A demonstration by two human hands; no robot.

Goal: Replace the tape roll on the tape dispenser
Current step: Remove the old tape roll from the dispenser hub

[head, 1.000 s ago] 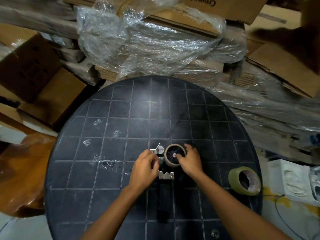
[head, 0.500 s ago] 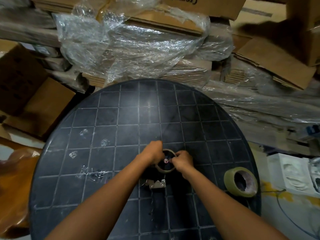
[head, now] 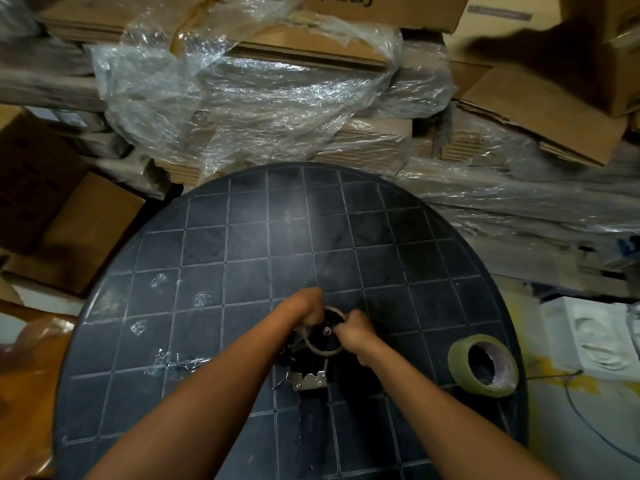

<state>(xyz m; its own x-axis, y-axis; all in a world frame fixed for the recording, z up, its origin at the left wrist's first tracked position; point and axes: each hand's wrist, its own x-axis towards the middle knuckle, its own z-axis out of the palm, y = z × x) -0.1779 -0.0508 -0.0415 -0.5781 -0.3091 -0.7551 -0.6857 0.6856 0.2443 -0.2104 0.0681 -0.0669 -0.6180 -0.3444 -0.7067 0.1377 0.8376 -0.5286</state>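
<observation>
I pinch the spent cardboard tape core (head: pixel 323 353) with my left hand (head: pixel 304 308) and right hand (head: pixel 353 329), both clenched on its rim to work it off the black dispenser (head: pixel 311 370); the fresh olive tape roll (head: pixel 483 366) waits right of it on the dark gridded worktop (head: pixel 242 258).

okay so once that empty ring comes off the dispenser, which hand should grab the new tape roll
Right, probably. The new tape roll lies near the table's right edge, on the right hand's side. The left hand would have to cross over the dispenser.
</observation>
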